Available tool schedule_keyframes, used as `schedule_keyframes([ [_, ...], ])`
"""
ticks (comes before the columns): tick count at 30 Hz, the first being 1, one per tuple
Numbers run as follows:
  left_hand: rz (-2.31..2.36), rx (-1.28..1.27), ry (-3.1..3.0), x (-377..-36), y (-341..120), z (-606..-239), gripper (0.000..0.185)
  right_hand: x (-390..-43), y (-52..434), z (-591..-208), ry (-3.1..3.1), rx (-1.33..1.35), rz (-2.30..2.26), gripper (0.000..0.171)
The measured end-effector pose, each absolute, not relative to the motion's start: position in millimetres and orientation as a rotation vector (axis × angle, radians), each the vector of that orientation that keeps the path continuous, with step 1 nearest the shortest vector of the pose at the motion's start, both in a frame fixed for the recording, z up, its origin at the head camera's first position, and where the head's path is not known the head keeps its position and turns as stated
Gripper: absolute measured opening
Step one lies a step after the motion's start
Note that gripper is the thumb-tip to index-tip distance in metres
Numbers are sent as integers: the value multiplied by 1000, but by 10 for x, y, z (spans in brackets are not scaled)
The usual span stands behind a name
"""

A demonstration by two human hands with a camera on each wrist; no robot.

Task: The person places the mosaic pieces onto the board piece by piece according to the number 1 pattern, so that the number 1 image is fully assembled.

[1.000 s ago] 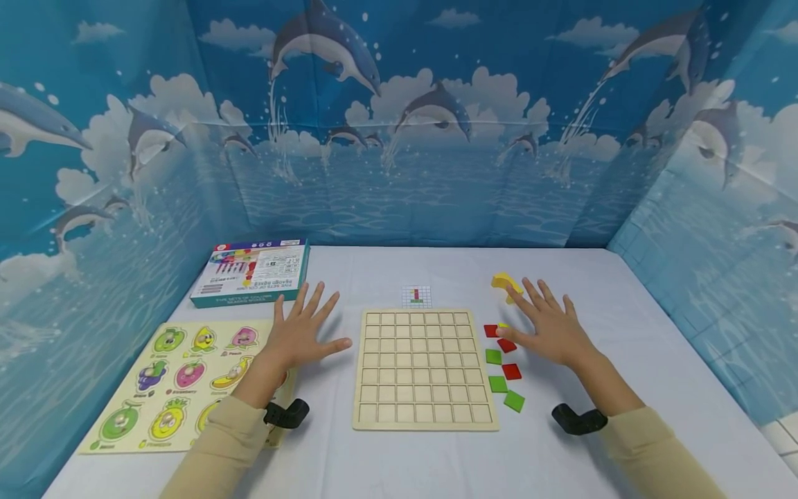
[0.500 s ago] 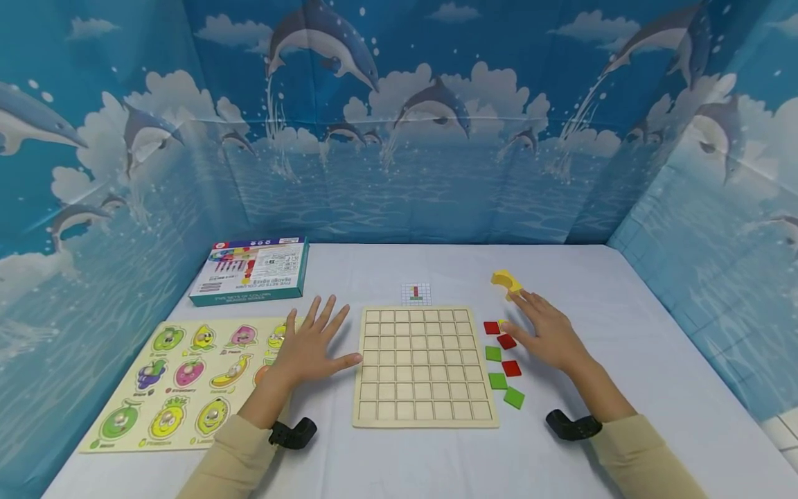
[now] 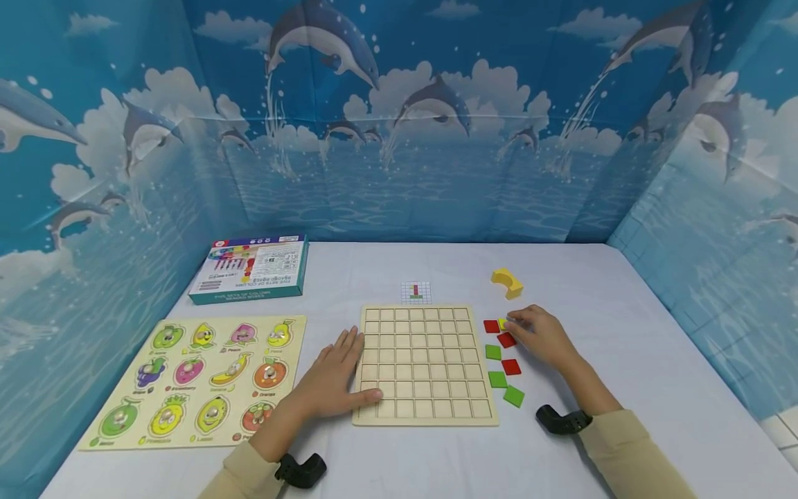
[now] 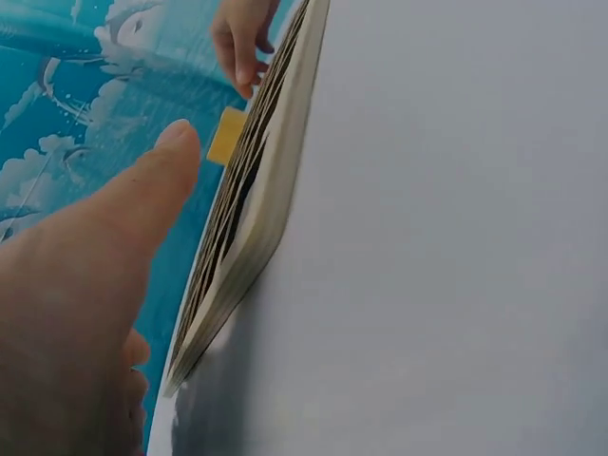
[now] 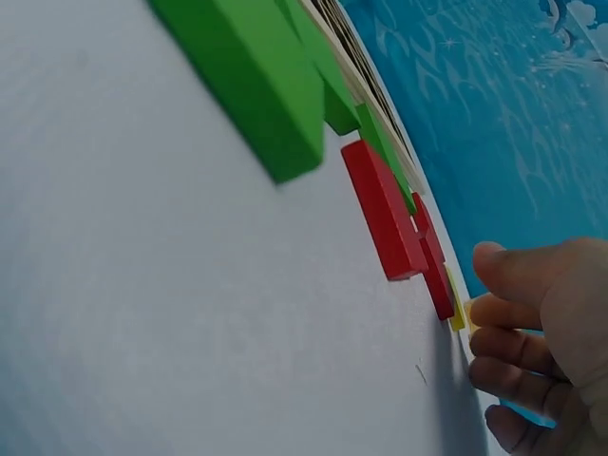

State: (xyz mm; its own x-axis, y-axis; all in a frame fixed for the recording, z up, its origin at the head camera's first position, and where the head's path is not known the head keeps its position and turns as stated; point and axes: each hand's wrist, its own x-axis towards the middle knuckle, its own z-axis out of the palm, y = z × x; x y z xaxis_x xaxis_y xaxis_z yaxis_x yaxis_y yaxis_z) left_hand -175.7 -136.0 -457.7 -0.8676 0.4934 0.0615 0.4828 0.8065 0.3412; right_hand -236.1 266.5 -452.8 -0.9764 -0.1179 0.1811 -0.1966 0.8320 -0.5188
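Left hand [image 3: 334,378] lowered, right [image 3: 542,337] at yellow tile [image 3: 501,324]

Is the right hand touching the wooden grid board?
Apart: the head view shows coloured tiles and white cloth between the right hand and the wooden grid board.

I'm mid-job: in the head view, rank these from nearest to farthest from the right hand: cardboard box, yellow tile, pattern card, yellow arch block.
From the right hand:
1. Yellow tile: right at the fingertips; contact unclear.
2. Yellow arch block: just beyond the hand.
3. Pattern card: to the left, beyond the grid board.
4. Cardboard box: far left, at the back.
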Motion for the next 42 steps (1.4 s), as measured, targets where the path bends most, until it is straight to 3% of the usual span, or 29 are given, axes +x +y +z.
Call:
schedule_keyframes([
  [18,575,810,2963,-1675,-1256,-4775,117,-2393,2564,-4625,-2895,62,894,28],
  [30,568,781,2982,-1672,-1264,-4798,117,-2383,2542,-4645,-2781,101,993,13],
  [42,555,770,2981,-1677,-1273,-4795,116,-2365,2425,-4531,-2766,131,1115,15],
])
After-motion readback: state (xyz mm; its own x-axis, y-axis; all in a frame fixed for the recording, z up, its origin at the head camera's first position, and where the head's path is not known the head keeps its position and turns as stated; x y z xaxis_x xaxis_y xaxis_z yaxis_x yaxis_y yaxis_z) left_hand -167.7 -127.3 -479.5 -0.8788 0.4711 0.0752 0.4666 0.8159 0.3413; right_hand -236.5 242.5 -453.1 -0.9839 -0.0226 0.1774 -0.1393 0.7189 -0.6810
